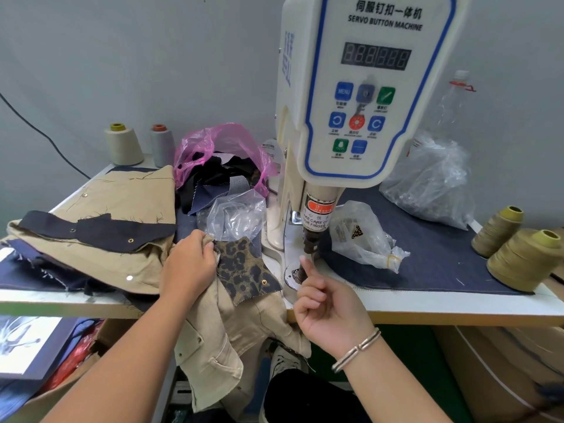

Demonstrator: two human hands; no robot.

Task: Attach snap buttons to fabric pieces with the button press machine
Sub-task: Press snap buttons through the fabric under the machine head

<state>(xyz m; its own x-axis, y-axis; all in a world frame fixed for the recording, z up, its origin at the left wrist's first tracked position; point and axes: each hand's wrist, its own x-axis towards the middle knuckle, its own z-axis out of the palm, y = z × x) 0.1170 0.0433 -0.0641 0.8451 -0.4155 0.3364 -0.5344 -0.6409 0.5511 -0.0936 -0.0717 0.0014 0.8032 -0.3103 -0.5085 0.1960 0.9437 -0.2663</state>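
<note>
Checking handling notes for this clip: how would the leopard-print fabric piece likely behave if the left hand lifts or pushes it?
The leopard-print fabric piece is probably floppy: it lies flat and thin over the tan garment, which itself droops off the table edge. Likely light, since the left hand grips cloth beside it with fingertips only. Pushed, it would probably bunch rather than slide.

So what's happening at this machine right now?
A person is working at a servo button machine, fitting snaps to fabric. Their left hand grips tan cloth beside a leopard-print piece that already carries a snap, both lying left of the press. Their right hand is raised with its forefinger at the lower die, apparently setting a snap part. No fabric lies under the punch yet.
</note>
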